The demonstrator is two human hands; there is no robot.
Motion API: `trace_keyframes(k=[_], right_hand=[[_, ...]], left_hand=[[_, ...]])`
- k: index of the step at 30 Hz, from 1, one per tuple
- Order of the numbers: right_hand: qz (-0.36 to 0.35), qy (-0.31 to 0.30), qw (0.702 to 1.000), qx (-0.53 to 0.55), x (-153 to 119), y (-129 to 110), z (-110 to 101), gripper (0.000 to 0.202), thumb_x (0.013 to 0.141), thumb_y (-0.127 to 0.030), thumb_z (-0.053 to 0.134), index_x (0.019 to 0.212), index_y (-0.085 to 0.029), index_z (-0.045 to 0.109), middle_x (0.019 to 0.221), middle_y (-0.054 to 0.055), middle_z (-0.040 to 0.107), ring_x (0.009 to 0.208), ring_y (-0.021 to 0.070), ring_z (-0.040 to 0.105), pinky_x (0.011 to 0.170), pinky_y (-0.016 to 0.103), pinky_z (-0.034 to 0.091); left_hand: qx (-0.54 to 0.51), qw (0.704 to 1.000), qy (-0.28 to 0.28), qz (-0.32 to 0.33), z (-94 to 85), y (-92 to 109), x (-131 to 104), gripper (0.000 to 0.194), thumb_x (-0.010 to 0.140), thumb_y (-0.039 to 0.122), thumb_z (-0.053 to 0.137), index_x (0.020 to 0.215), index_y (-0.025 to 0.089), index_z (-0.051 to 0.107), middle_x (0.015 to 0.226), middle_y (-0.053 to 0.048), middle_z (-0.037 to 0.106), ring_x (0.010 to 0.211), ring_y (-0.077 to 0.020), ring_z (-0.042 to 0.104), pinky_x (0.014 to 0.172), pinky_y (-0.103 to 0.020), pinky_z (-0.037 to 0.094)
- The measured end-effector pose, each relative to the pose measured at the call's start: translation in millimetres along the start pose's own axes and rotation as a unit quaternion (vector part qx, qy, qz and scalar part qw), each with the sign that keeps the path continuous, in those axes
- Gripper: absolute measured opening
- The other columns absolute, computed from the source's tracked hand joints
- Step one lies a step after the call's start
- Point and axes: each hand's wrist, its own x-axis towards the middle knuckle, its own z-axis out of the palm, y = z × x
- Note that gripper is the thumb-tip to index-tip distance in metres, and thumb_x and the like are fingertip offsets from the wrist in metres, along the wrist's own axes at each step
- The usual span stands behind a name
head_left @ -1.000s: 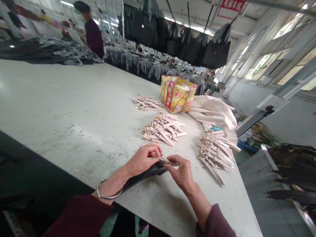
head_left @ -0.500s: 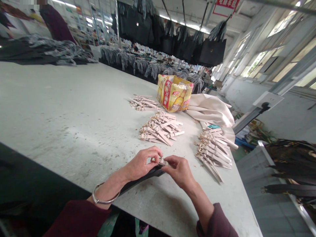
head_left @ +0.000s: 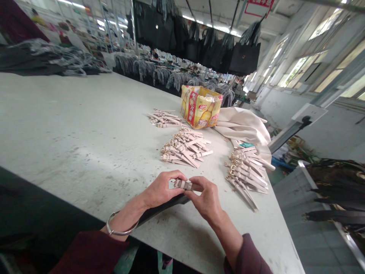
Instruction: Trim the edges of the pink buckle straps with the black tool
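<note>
Between my two hands is a small pale pink buckle strap (head_left: 184, 185), lifted just above a dark strip (head_left: 164, 206) at the table's front edge. My left hand (head_left: 161, 189) pinches its buckle end between thumb and fingers. At the other end, my right hand (head_left: 205, 195) is closed on the strap with thumb and forefinger. Beyond my hands lies a pile of similar straps with gold buckles (head_left: 186, 148). Another strap pile (head_left: 248, 171) is to the right, and a smaller pile (head_left: 165, 118) sits farther back.
A yellow printed box (head_left: 201, 108) stands behind the piles, beside folded cream material (head_left: 242, 125). Dark pieces with grey straps (head_left: 57, 57) lie at the far left of the table (head_left: 71, 125). A grey bin (head_left: 319, 224) with dark straps is at the right.
My fingers have shifted on the buckle strap, so more of its band shows between them. At the far left, a person in dark red has moved farther left.
</note>
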Motion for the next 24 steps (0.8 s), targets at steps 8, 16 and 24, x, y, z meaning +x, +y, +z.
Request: trace_keyframes(k=[8, 16, 24], right_hand=[[0.017, -0.065, 0.997, 0.029, 7.7, -3.2, -12.4, 0.019, 0.081, -0.022, 0.072, 0.097, -0.019, 0.083, 0.084, 0.003, 0.079, 0.073, 0.0183, 0.069, 0.069, 0.027, 0.051], [0.027, -0.083, 0.995, 0.040, 6.8, -3.7, -10.2, 0.019, 0.078, -0.020, 0.074, 0.095, -0.020, 0.083, 0.085, 0.001, 0.079, 0.078, 0.0195, 0.071, 0.072, 0.028, 0.052], [0.150, -0.216, 0.950, 0.171, 21.5, -7.8, -25.4, 0.034, 0.092, -0.050, 0.069, 0.085, -0.017, 0.074, 0.069, 0.002, 0.076, 0.065, 0.0168, 0.072, 0.062, 0.025, 0.051]], left_hand=[[0.005, 1.000, -0.001, -0.011, -0.2, -1.0, 0.0, 0.016, 0.072, 0.023, 0.072, 0.088, 0.020, 0.074, 0.086, 0.001, 0.074, 0.085, -0.0200, 0.067, 0.081, -0.031, 0.049], [0.011, 1.000, -0.007, -0.012, -0.1, 0.5, -0.2, 0.013, 0.071, 0.021, 0.070, 0.084, 0.021, 0.073, 0.082, 0.002, 0.073, 0.082, -0.0193, 0.066, 0.079, -0.030, 0.050], [0.016, 0.999, -0.026, 0.007, 0.7, 2.2, -1.0, 0.011, 0.073, 0.019, 0.070, 0.083, 0.022, 0.072, 0.081, 0.003, 0.071, 0.082, -0.0177, 0.065, 0.080, -0.029, 0.049]])
